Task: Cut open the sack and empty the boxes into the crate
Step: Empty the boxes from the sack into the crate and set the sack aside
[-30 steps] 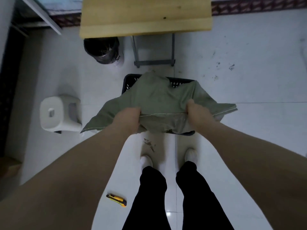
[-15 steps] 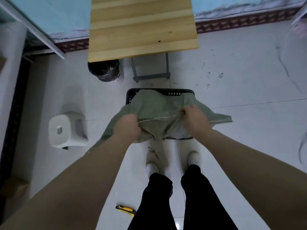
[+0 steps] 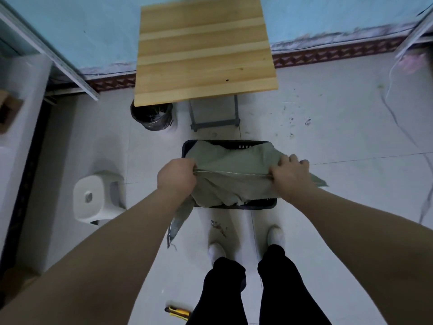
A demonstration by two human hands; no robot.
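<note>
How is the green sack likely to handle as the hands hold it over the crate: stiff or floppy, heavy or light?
Probably floppy: the green sack sags in folds between the left hand and right hand, and a loose corner dangles. It looks light, bunched and apparently flat over the crate. Its thin weave may slip, so both fists grip the stitched edge.

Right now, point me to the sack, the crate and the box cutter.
sack (image 3: 230, 164), head view, on the green cloth stretched between the two hands.
crate (image 3: 236, 144), head view, on its black far rim.
box cutter (image 3: 177, 311), head view, on the yellow handle lying on the floor.
</note>
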